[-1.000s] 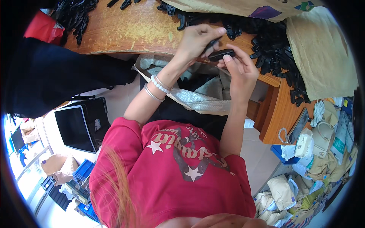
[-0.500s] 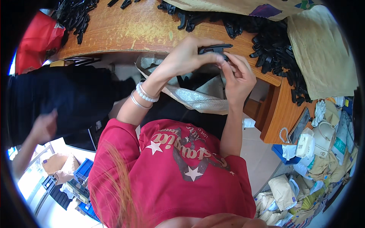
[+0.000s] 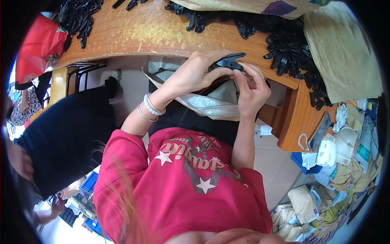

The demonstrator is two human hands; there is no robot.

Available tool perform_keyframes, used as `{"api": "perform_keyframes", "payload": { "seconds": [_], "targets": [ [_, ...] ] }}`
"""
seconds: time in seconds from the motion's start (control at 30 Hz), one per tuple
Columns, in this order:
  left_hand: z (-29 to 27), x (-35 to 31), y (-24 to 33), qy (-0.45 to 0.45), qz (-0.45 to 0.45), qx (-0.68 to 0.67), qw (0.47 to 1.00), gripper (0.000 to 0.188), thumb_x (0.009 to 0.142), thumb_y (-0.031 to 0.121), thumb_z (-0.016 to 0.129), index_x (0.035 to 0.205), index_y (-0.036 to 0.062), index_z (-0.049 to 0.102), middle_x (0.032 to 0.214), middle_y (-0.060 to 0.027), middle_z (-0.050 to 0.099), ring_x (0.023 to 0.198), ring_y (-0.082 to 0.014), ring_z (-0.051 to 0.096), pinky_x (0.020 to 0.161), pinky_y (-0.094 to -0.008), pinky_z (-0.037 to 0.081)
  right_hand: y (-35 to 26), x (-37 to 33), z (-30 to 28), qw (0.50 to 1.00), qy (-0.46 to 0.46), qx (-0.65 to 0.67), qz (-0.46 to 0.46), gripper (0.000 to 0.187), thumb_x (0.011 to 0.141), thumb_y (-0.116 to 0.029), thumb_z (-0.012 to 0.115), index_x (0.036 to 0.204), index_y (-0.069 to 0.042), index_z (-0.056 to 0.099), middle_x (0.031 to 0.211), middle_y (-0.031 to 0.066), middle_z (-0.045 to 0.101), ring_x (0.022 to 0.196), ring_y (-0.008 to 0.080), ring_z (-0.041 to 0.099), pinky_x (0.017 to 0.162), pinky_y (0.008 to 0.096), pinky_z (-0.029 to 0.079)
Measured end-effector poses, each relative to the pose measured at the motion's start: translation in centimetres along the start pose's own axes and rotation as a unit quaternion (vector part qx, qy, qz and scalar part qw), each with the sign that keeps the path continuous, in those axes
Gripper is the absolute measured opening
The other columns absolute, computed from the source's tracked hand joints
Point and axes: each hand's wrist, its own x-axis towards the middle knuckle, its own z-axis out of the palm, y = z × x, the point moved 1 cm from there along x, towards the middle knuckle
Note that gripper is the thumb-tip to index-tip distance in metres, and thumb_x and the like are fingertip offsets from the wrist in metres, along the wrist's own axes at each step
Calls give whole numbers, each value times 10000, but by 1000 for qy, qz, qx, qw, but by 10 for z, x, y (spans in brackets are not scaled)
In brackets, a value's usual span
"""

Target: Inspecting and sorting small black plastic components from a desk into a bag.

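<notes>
Over the table's front edge, both of my hands meet on a black plastic part [image 3: 230,62] that looks like a clip. My left hand [image 3: 199,69] pinches it between thumb and fingers, its narrow end sticking out past them. The thumb and fingertips of my right hand [image 3: 252,86] close on its near right end; what lies under those fingertips is hidden. Below my hands, a white woven sack [image 3: 207,105] hangs open at my lap. A heap of similar black parts [image 3: 289,57] lies on the table to the right of my hands.
The wooden table [image 3: 142,28] curves around me, with another black heap [image 3: 77,18] at far left beside a red bag [image 3: 40,49]. Brown paper bags [image 3: 343,53] stand at right. A phone [image 3: 320,132] lies near the right corner. A person in dark clothes [image 3: 73,130] is at left.
The black part has tilted and dropped slightly between my hands, and my right fingers have shifted along it. The person at left has moved, uncovering a yellow chair and another person behind.
</notes>
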Motion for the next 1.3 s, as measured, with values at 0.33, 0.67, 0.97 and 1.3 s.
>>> {"api": "perform_keyframes", "payload": {
  "seconds": [0.33, 0.67, 0.97, 1.3],
  "targets": [
    [2, -3, -10, -26, 47, 63, 997, 325, 814, 110, 650, 1090, -38, 565, 913, -235, 632, 852, -405, 611, 731, -419, 497, 6, 14, -16, 995, -78, -58, 10, 395, 728, 68, 697, 1111, 10, 622, 948, 72, 640, 821, 112, 591, 732, 236, 470],
    [15, -1, -10, -41, -146, -171, 974, 325, 859, 207, 673, 1092, -12, 614, 727, -110, 666, 504, -112, 584, 496, -262, 477, -1, 9, -32, 983, -56, -174, 5, 169, 806, -35, 672, 967, 18, 672, 821, 81, 657, 740, 118, 604, 620, 248, 459],
    [3, 70, -45, 5, -210, -232, 950, 343, 887, 315, 629, 770, -5, 590, 748, -192, 666, 643, -197, 669, 549, -291, 510, 21, 43, -62, 821, 154, -527, -154, 377, 791, 2, 624, 1165, -18, 585, 969, 126, 509, 840, 277, 563, 689, 364, 478],
    [20, 72, -52, 41, 110, 400, 909, 202, 869, 271, 607, 914, 80, 654, 798, -113, 581, 647, -288, 620, 544, -373, 488, 36, 52, -36, 886, 101, -396, -219, 295, 792, -31, 685, 1077, 24, 635, 940, 131, 555, 850, 270, 575, 718, 354, 487]
  ]
}}
